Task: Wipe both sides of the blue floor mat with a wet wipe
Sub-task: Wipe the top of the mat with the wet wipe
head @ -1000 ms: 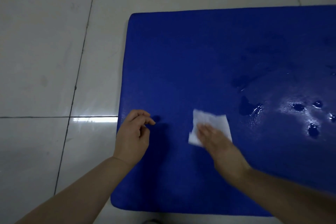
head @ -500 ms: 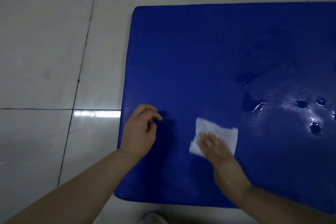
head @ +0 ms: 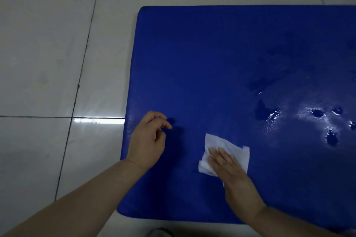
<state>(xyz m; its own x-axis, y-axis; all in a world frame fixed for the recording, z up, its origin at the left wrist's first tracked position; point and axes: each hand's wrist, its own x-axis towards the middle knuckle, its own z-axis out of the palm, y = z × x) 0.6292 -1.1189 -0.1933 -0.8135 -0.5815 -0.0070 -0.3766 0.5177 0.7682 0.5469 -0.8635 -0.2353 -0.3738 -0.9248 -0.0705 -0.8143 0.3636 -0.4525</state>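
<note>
Glossy tiled floor [head: 48, 63], slick blue mat [head: 212, 63], right hand [head: 229, 167] pressing crumpled wipe [head: 237, 150].

Blue mat [head: 221, 67] flat on pale tiled floor [head: 48, 54]. Right hand [head: 229, 167] presses white wipe [head: 227, 152] flat onto mat, fingers straight. Left hand [head: 148, 140], fingers loosely curled, near mat's left edge. Wet patches [head: 316, 113] glisten at right.

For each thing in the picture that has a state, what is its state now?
blue floor mat: flat on the tiled floor, wet and shiny at right
wet wipe: crumpled, pressed on the mat
right hand: fingers straight, pressing the wipe
left hand: loosely curled, holding nothing
</note>
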